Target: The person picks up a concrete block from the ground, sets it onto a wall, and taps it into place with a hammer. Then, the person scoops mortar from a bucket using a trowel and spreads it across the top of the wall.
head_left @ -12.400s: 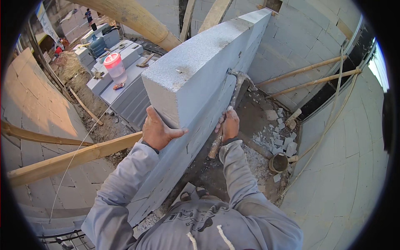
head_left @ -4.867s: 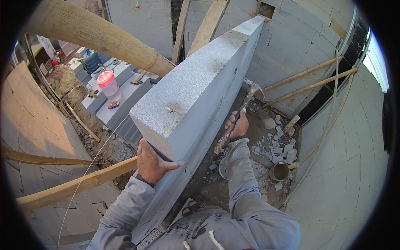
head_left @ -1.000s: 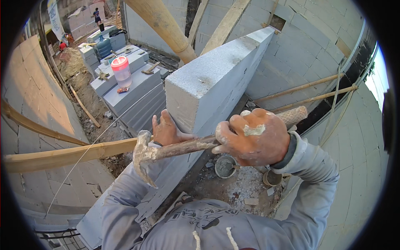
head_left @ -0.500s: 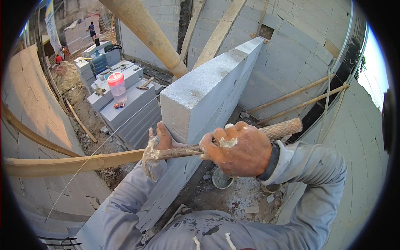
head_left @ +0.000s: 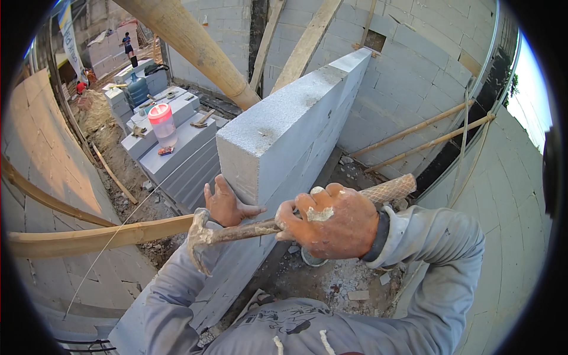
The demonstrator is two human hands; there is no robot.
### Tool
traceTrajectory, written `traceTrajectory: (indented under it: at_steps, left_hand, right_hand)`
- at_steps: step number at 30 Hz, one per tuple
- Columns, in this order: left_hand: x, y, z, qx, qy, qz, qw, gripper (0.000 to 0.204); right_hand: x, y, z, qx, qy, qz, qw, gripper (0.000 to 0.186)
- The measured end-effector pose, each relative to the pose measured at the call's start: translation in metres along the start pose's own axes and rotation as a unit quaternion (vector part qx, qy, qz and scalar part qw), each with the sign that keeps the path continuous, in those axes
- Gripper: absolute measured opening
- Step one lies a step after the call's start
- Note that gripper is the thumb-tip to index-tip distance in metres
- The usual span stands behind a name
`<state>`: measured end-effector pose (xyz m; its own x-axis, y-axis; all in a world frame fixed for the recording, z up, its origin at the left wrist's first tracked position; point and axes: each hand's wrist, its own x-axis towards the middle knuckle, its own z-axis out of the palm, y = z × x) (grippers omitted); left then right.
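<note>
My right hand (head_left: 340, 222) is closed around the handle of a worn claw hammer (head_left: 239, 232), held roughly level with its head to the left. The hammer's head crosses in front of my left wrist. My left hand (head_left: 226, 204) is open, its fingers spread, by the lower end of a light grey concrete block (head_left: 238, 171). Whether its palm presses on the block is hard to tell. This block forms the near end of the top course on a thin block wall (head_left: 313, 133), which runs away from me to the far wall.
Stacked grey blocks (head_left: 183, 157) to the left carry a red-lidded plastic jug (head_left: 163, 125), a blue water bottle (head_left: 137, 90) and tools. A thick bamboo pole (head_left: 195, 50) slants overhead. A string (head_left: 133, 214) and a bamboo strip (head_left: 100, 238) cross at left. A distant person (head_left: 128, 44) stands there.
The hammer and my right hand have shifted slightly left and down. My left hand's fingers have spread wider. The block's end appears a little further left in the view.
</note>
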<state>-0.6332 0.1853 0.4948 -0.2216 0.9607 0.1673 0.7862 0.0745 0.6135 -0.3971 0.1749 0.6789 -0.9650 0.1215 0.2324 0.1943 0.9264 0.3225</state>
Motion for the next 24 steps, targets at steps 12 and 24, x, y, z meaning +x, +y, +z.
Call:
traceTrajectory:
  at_steps: [12,24]
  left_hand:
    - [0.008,-0.030,0.018,0.051,0.028,0.053,0.997,0.136]
    - [-0.003,0.008,-0.011,0.101,-0.036,-0.033,0.994,0.113]
  right_hand:
    - [-0.008,0.011,0.005,-0.004,-0.002,0.051,0.999,0.028]
    - [-0.028,0.013,0.026,0.024,0.025,0.071,0.997,0.026]
